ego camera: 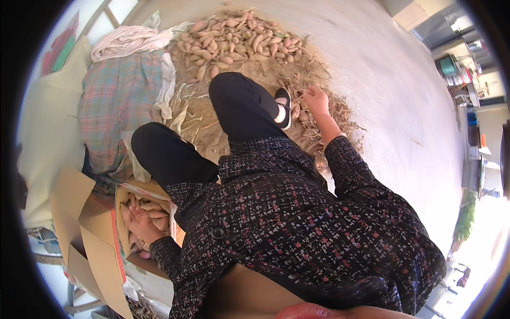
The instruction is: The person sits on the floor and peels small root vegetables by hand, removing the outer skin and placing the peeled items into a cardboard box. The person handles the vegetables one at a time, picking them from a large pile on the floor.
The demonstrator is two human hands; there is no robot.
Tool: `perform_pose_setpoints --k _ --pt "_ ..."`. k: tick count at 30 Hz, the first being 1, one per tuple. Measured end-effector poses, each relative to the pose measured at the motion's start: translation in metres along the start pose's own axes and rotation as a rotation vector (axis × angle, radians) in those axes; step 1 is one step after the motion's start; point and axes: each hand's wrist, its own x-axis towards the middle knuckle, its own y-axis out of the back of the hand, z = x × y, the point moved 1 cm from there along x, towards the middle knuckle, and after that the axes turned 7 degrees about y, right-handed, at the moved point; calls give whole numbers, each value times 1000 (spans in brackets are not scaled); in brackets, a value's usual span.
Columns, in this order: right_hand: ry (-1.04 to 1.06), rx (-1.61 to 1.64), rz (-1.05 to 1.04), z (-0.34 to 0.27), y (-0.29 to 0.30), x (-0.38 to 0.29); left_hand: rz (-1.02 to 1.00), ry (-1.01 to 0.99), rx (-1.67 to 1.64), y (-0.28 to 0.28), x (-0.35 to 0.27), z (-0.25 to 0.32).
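Note:
My left hand (143,225) is inside an open cardboard box (149,261) at the lower left, its fingers apart over the sweet potatoes (158,213) in it. I see nothing held in that hand. On the other side, my right hand (317,100) hovers over a tangle of dry roots (342,115), beside my black shoe. Its fingers are bent close together; whether a thin root is between them is too small to tell. A few sweet potatoes (303,115) lie among the roots below it.
A large heap of sweet potatoes (239,38) lies on soil ahead of my knees. Left of it stands a bulky plaid cloth bundle (119,103) topped by a folded pink cloth (127,42). Another cardboard box (97,255) with raised flaps adjoins the filled one. Concrete floor (382,99) extends rightward.

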Motion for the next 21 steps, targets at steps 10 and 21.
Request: perform_pose_setpoints --k 10,21 --pt "-3 36 -1 -18 -14 12 -278 -132 68 -30 -26 0" --pt "168 245 -8 -135 -12 104 -727 -316 413 -306 -149 -11"
